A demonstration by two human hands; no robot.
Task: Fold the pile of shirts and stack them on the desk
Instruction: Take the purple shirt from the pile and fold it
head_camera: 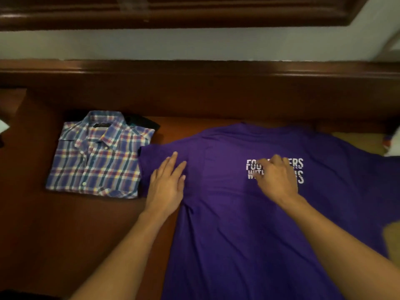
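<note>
Two hands were down on the purple T-shirt [249, 224] on my feed, both bare forearms reaching in from the near edge.

Left hand [166, 185] first: palm down, fingers straight and slightly fanned, lying flat on the cloth next to the shirt's left sleeve. It was released and gripped nothing. Its forearm came in from the near left, angled toward the far right.

Right hand [277, 180] next: it sat over the white lettering [299, 167], covering the middle of both lines. The wrist was low, the knuckles raised, the fingers bent down into the fabric. I could not tell whether those fingers pinched a bit of cloth or only pressed on it, because the tips were tucked under the hand. That forearm ran in from the near right, across the shirt's body.

The T-shirt itself lay spread flat on the brown desk [54, 224], right of centre, neck end far and hem running out of view at the near edge. Its right sleeve stretched off to the right.

Left of it lay the folded plaid shirt [97, 156], collar at the far end. The T-shirt's left sleeve edge came right up against it. A dark garment [142, 123] peeked out from under the plaid shirt's far right corner, so a stack stood on the left of the desk.
</note>
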